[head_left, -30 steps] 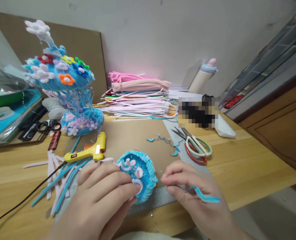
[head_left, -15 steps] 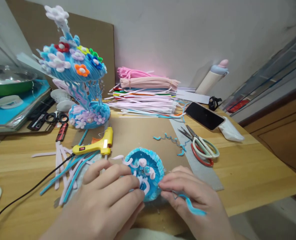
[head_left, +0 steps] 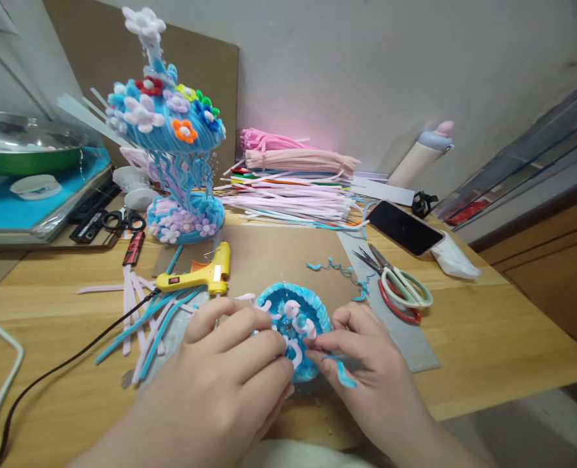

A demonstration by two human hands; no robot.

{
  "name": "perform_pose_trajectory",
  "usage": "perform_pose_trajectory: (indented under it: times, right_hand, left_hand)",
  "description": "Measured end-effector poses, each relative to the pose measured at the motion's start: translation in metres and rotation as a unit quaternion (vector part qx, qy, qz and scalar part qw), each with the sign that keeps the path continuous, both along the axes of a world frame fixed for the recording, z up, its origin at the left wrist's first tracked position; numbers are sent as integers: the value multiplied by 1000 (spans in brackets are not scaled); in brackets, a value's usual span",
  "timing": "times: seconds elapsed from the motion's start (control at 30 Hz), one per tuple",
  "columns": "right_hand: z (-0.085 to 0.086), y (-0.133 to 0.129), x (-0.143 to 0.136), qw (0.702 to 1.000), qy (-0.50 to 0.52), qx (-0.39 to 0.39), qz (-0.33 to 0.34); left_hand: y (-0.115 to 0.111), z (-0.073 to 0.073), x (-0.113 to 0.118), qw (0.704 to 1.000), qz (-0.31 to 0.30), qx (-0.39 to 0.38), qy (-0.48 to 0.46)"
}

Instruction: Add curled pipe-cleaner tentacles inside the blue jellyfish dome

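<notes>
A blue fuzzy bowl-shaped piece (head_left: 321, 312) with pale pink curls inside lies near the front of the table. My left hand (head_left: 240, 364) is closed around its left side, fingertips at the inner curls. From the right, my right hand (head_left: 361, 354) reaches over the rim, thumb and forefinger pinched on the thin end of a blue pipe cleaner strip (head_left: 346, 375). The strip's fuzzy end hangs across my right fingers. The pinched tip itself is too small to make out.
A yellow glue gun (head_left: 215, 272) lies behind my left hand beside loose pipe cleaners (head_left: 137, 312). A tall blue flowered model (head_left: 186, 214) stands behind. Scissors (head_left: 405, 289) and a phone (head_left: 405, 227) are at the right. Pipe cleaner bundles (head_left: 298, 162) lie at the back.
My right hand has moved with the blue strip further over the bowl's interior. My left hand still holds the left side. The whole view has shifted slightly.
</notes>
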State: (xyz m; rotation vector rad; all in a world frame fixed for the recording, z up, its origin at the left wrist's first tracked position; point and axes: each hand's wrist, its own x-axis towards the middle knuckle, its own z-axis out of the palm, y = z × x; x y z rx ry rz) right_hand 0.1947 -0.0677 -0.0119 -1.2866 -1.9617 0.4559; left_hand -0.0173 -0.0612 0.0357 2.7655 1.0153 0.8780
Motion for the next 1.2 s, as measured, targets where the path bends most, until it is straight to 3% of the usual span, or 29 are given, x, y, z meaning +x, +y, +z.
perform_pose_trajectory:
  times: [0.3,0.6,0.93,1.2]
  right_hand:
    - [-7,1,5,999,-36,-9,-6]
    - [-9,7,5,993,51,-103,-18]
    - [-6,8,3,981,50,-179,-47]
    - [-18,5,3,981,92,-157,-63]
  left_hand:
    - [-6,-4,-5,1000,5,-23,-18]
    - [-8,-4,-9,1000,-13,3,-5]
    - [-6,-4,-8,1000,-16,-9,7]
    - [-11,-2,-8,1000,-12,-4,10]
